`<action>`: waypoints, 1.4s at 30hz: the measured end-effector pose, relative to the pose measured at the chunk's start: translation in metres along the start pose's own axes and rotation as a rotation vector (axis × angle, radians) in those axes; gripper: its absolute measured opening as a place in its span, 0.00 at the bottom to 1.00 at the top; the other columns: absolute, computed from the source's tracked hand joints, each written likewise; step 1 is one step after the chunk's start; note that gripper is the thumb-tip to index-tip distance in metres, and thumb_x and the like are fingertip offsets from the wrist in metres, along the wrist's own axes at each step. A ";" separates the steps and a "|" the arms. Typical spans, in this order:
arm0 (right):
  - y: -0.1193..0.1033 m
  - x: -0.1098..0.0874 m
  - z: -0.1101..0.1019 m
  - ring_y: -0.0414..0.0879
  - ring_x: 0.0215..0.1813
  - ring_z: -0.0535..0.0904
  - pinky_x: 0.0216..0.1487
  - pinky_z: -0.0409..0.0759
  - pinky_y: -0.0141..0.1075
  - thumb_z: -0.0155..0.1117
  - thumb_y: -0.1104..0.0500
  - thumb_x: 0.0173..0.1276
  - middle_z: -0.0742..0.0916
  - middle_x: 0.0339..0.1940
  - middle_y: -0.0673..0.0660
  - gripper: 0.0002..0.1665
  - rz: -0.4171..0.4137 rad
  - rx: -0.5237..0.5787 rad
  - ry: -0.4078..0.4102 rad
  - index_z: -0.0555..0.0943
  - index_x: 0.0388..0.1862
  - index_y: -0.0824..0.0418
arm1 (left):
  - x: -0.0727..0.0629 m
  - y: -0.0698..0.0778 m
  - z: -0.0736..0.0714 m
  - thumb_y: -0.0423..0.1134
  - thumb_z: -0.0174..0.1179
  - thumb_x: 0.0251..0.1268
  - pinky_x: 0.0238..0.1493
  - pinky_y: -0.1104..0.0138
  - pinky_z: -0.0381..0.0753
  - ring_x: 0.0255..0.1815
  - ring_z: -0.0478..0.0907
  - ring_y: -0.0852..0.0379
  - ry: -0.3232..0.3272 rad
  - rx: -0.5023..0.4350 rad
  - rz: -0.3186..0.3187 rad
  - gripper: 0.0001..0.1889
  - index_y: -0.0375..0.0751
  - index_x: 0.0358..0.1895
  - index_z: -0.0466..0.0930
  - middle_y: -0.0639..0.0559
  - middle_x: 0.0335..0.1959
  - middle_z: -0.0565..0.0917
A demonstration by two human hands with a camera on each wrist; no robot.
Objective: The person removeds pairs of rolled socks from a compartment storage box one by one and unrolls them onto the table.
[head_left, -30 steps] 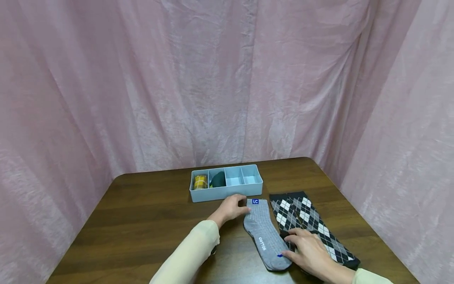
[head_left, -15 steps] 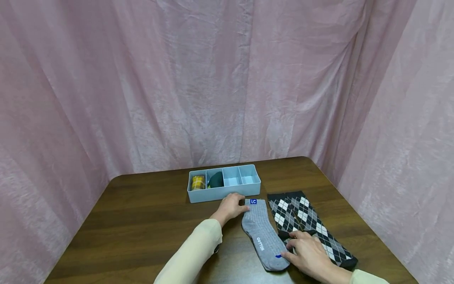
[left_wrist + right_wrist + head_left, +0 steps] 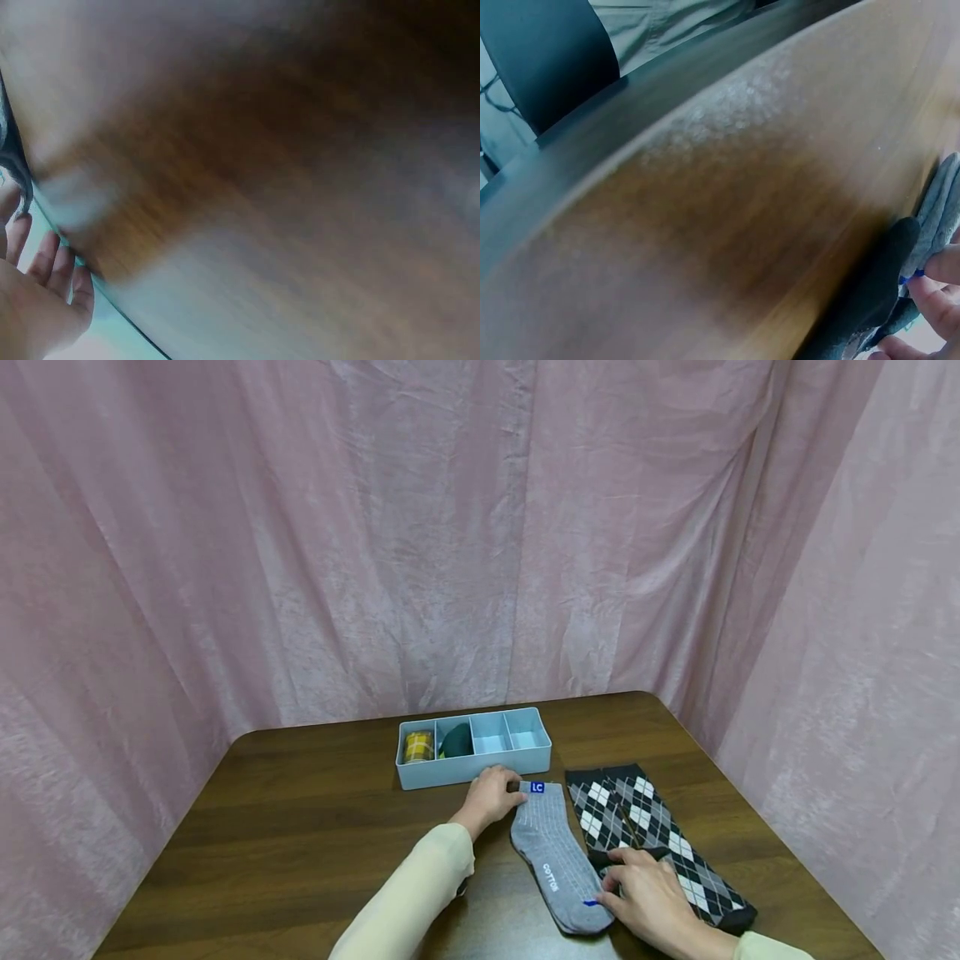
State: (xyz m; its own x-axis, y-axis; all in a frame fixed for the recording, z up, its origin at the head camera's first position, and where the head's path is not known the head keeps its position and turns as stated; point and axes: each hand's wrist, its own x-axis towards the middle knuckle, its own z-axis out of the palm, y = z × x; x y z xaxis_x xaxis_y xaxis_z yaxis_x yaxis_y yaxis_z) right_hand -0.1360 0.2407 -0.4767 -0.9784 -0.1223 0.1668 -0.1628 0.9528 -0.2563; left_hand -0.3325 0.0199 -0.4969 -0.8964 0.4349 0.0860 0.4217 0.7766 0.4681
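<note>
A pair of grey socks (image 3: 551, 856), marked COTTON with a blue LC label at the cuff, lies flat on the table. My left hand (image 3: 487, 797) pinches the cuff's left corner; the left wrist view shows thumb and finger at the fabric's edge. At the toe end, my right hand (image 3: 651, 897) pinches the grey socks near a small blue mark. Its other fingers reach over black, grey and white argyle socks (image 3: 645, 806) lying just to the right. In the right wrist view a dark sock toe (image 3: 866, 289) sits beside the grey fabric.
Behind the hands stands a light blue divided box (image 3: 472, 769). A yellow plaid roll (image 3: 418, 747) fills its left compartment, and a dark green bundle (image 3: 457, 741) the one beside it; the two right compartments hold nothing. A pink curtain (image 3: 450, 527) hangs behind the wooden table (image 3: 300, 827).
The head view has shifted slightly, so everything appears a little further left. Both hands stay at the grey socks' two ends, with only slight finger movement.
</note>
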 end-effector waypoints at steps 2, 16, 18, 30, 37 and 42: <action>-0.002 0.000 0.001 0.56 0.54 0.79 0.46 0.73 0.54 0.79 0.49 0.52 0.85 0.50 0.57 0.17 0.003 0.008 -0.005 0.77 0.15 0.41 | -0.001 0.000 -0.001 0.45 0.68 0.64 0.53 0.55 0.76 0.52 0.77 0.51 0.025 -0.015 0.003 0.14 0.44 0.50 0.87 0.51 0.47 0.82; -0.014 0.002 -0.010 0.56 0.54 0.80 0.48 0.73 0.57 0.78 0.53 0.53 0.86 0.49 0.55 0.15 0.050 0.125 0.038 0.79 0.15 0.43 | -0.010 -0.002 -0.018 0.39 0.67 0.64 0.47 0.58 0.79 0.43 0.79 0.52 0.114 -0.172 0.023 0.07 0.39 0.39 0.88 0.49 0.39 0.83; -0.016 0.003 -0.013 0.57 0.54 0.80 0.50 0.72 0.60 0.78 0.53 0.54 0.86 0.49 0.55 0.15 0.062 0.158 0.030 0.79 0.16 0.43 | -0.010 -0.003 -0.023 0.39 0.67 0.64 0.48 0.57 0.79 0.44 0.79 0.51 0.120 -0.179 0.029 0.07 0.38 0.39 0.88 0.48 0.40 0.84; -0.038 0.010 -0.020 0.53 0.52 0.81 0.48 0.77 0.48 0.77 0.53 0.56 0.87 0.48 0.52 0.15 0.084 0.321 -0.001 0.80 0.16 0.44 | -0.017 -0.013 -0.063 0.40 0.64 0.67 0.45 0.57 0.81 0.46 0.81 0.52 0.123 -0.200 -0.045 0.09 0.39 0.42 0.88 0.48 0.46 0.85; -0.058 0.013 -0.015 0.56 0.51 0.81 0.50 0.76 0.49 0.77 0.54 0.55 0.87 0.48 0.54 0.15 0.065 0.412 -0.020 0.80 0.16 0.45 | -0.024 -0.020 -0.082 0.41 0.63 0.68 0.46 0.57 0.79 0.44 0.79 0.53 0.132 -0.139 -0.070 0.09 0.40 0.41 0.88 0.49 0.45 0.84; -0.067 0.015 -0.007 0.59 0.52 0.81 0.52 0.77 0.52 0.76 0.53 0.55 0.87 0.47 0.55 0.12 0.014 0.443 -0.037 0.82 0.17 0.46 | -0.030 -0.030 -0.090 0.41 0.63 0.67 0.43 0.59 0.79 0.41 0.78 0.54 0.134 -0.086 -0.070 0.08 0.41 0.39 0.88 0.50 0.44 0.85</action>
State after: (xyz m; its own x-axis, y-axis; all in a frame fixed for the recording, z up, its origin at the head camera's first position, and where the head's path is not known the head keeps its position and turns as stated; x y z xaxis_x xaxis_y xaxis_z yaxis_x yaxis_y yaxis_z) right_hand -0.1393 0.1771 -0.4505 -0.9835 -0.1278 0.1280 -0.1804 0.7445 -0.6428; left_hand -0.3309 -0.0577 -0.4346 -0.9357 0.3122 0.1641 0.3495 0.7588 0.5497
